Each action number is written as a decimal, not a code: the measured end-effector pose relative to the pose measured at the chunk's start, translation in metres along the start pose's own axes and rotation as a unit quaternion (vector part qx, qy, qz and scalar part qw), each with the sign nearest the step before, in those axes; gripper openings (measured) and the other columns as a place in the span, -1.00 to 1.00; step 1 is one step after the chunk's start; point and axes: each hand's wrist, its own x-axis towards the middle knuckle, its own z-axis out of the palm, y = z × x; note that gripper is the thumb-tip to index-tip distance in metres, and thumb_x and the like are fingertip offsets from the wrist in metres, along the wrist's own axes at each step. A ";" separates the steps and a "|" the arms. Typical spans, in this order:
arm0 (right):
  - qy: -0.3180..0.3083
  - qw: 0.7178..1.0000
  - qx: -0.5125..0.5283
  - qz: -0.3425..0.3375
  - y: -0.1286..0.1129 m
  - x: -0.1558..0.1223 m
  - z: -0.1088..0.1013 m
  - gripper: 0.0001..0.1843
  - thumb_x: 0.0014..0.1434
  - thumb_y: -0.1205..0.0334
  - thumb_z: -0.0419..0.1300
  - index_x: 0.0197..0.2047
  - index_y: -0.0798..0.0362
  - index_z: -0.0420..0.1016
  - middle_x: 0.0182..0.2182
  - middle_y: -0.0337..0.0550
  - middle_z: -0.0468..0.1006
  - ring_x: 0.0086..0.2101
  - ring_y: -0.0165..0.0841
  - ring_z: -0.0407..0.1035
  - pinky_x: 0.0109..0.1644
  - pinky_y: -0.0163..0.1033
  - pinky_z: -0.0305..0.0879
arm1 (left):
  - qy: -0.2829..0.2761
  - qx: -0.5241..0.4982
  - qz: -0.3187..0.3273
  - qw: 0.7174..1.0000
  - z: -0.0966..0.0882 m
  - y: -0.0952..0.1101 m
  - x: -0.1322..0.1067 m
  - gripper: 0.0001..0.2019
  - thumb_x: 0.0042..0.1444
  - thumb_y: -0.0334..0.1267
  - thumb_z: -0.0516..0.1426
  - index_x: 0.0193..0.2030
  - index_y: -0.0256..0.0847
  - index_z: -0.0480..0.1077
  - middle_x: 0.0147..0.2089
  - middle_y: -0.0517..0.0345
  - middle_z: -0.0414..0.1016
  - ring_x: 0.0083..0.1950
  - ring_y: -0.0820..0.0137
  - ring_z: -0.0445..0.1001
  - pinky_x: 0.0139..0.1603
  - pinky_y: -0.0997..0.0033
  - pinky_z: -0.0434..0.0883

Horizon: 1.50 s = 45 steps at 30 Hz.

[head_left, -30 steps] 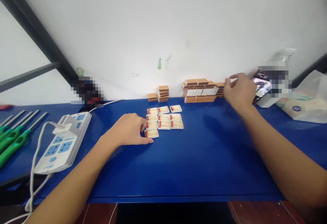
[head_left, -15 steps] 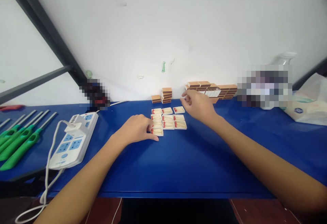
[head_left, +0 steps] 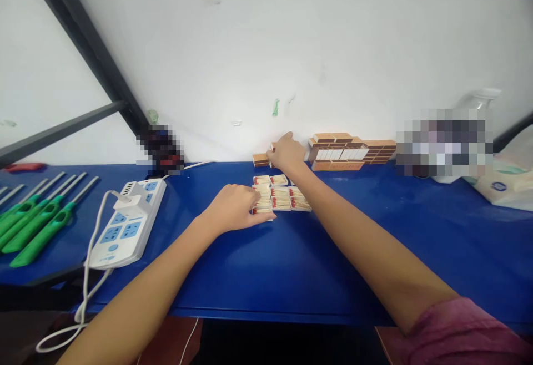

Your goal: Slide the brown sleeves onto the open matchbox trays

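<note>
Open matchbox trays (head_left: 281,203) filled with red-tipped matches lie in close rows at the middle of the blue table. My left hand (head_left: 235,207) is on the left column, its fingers bent over the trays and its thumb along the near edge, closed on them. Farther back, my right hand (head_left: 287,153) is at a small stack of closed brown matchboxes (head_left: 272,147) by the wall, covering most of it. Its fingertips are hidden, so I cannot see whether it grips a box. One flat matchbox (head_left: 260,160) sits just left of that stack.
A larger stack of matchboxes (head_left: 339,164) stands against the wall on the right. At the left are a white power strip (head_left: 137,243) with a cable and several green lighters (head_left: 41,232). A tissue pack (head_left: 510,190) lies far right. A dark metal frame (head_left: 75,37) slants across the left.
My right hand has moved left, from beside the larger stack to the small one, and its forearm now crosses over the right-hand trays. My left hand stays on the left column. The view has shifted slightly.
</note>
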 end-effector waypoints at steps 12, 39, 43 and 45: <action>-0.013 1.000 -0.007 -0.008 -0.006 -0.006 -0.001 -0.20 0.19 0.16 0.36 0.34 0.33 0.13 0.05 0.42 0.60 0.05 0.10 0.51 0.04 0.01 0.44 | 0.027 -0.012 -0.013 0.999 0.006 0.002 0.001 -0.44 0.34 0.22 0.09 -0.49 -0.20 0.34 -0.45 0.06 0.51 -0.44 0.32 0.42 -0.43 0.33 0.04; -0.120 0.954 -0.031 -0.275 0.185 -0.062 -0.066 -0.14 0.08 -0.10 0.44 0.39 -0.10 0.32 0.26 0.08 0.49 0.22 0.11 0.37 0.18 0.09 0.38 | 0.156 -0.039 0.028 0.987 0.019 0.011 0.002 -0.53 0.40 -0.02 0.10 -0.51 -0.19 0.22 -0.55 0.27 0.33 -0.53 0.49 0.21 -0.45 0.39 0.11; -0.154 0.956 -0.019 -0.251 0.186 -0.055 -0.056 -0.36 0.15 0.00 0.40 0.23 0.01 0.41 0.10 0.10 0.61 0.04 0.06 0.51 0.04 0.00 0.41 | 0.153 -0.044 0.034 0.987 0.020 0.011 0.002 -0.54 0.40 -0.03 0.11 -0.51 -0.19 0.23 -0.55 0.27 0.32 -0.53 0.49 0.21 -0.45 0.38 0.10; -0.155 0.959 -0.024 -0.236 0.182 -0.058 -0.056 -0.38 0.14 -0.06 0.40 0.18 0.03 0.42 0.02 0.11 0.63 -0.03 0.06 0.53 -0.05 -0.01 0.41 | 0.156 -0.045 0.038 0.986 0.021 0.011 0.002 -0.55 0.40 -0.03 0.11 -0.51 -0.19 0.24 -0.55 0.27 0.33 -0.52 0.48 0.23 -0.45 0.38 0.11</action>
